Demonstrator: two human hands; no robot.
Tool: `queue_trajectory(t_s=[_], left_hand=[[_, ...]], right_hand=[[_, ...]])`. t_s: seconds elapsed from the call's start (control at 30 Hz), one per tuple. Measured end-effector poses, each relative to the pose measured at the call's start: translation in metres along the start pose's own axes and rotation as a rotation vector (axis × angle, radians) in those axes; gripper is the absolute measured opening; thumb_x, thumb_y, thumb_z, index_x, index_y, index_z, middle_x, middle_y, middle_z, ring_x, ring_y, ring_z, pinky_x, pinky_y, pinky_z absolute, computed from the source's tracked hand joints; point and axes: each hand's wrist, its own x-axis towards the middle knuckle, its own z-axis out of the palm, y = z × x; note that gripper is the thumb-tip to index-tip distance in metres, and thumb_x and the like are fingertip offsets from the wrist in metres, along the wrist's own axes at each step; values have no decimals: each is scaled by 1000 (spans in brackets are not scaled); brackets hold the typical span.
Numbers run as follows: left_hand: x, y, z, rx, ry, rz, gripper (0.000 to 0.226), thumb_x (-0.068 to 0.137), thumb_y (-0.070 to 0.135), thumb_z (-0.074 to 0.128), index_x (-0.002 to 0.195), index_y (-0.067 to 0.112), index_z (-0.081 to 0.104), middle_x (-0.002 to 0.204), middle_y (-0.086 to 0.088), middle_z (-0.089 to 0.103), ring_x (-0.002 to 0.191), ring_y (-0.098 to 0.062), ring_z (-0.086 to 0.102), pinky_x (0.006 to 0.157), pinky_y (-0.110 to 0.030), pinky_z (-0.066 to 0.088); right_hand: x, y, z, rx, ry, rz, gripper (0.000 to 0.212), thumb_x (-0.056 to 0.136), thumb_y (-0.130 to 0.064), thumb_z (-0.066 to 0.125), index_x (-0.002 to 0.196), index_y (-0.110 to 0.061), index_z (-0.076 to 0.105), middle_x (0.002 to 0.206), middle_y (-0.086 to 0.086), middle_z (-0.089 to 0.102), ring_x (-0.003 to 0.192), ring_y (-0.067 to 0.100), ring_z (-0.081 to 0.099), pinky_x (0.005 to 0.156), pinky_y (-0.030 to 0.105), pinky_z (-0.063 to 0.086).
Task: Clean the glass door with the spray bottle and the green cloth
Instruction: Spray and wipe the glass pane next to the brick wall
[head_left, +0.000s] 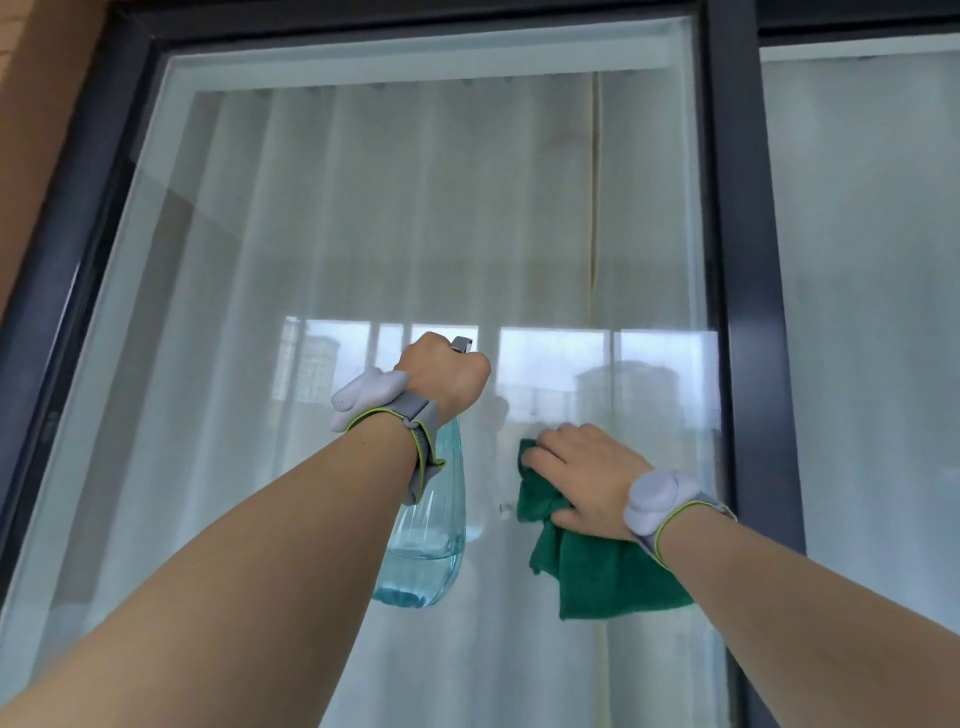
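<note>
Two bare arms reach up from the bottom of the frame toward a glass door (415, 208) with a dark frame (727, 208), which fills most of the view. White curtains (363, 182) hang behind the glass. At centre, the left hand (441, 376) is clenched around the top of a spray bottle (431, 540), whose clear blue body hangs below the wrist, partly filled with liquid. To its right, lower centre, the right hand (584, 480) lies with fingers spread flat, pressing a green cloth (597, 577) against the glass; the cloth droops beneath the palm. Each wrist wears a grey band (657, 499) with a small device.
</note>
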Motion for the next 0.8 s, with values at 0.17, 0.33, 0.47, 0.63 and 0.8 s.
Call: queue_trajectory(t_s=[0.17, 0.33, 0.47, 0.63, 0.8], left_hand=[[-17, 22, 31, -71, -90, 14, 11, 82, 16, 49, 73, 11, 47, 75, -7, 52, 63, -28, 44, 61, -28, 35], [-30, 45, 54, -100, -163, 49, 8, 78, 18, 49, 76, 10, 49, 78, -11, 58, 66, -28, 50, 64, -31, 39], [-45, 63, 78, -87, -213, 73, 9, 78, 18, 51, 78, 9, 52, 79, -11, 59, 67, -27, 52, 64, -30, 39], [-56, 64, 102, -80, -289, 67, 9, 74, 18, 49, 75, 10, 44, 77, -12, 53, 68, -25, 46, 64, -33, 33], [-65, 71, 127, -73, -313, 45, 10, 77, 19, 49, 74, 10, 45, 76, -11, 55, 68, -25, 48, 65, -32, 35]], right_hand=[[-32, -10, 9, 29, 11, -129, 53, 62, -40, 68, 109, -18, 57, 93, -2, 54, 74, 20, 50, 66, 31, 47], [-52, -6, 5, 17, -35, -221, 54, 63, -43, 64, 110, -19, 58, 95, -2, 55, 76, 19, 50, 67, 29, 45], [-81, -1, 4, 54, -70, -242, 54, 63, -45, 62, 110, -19, 57, 95, -3, 54, 77, 18, 50, 67, 28, 44], [-97, -2, 10, 88, -109, -237, 53, 64, -43, 63, 111, -18, 55, 95, -2, 53, 77, 19, 49, 68, 30, 46], [-109, 6, 16, 85, -157, -207, 55, 71, -43, 54, 120, -16, 55, 108, 2, 55, 86, 22, 48, 76, 34, 44]])
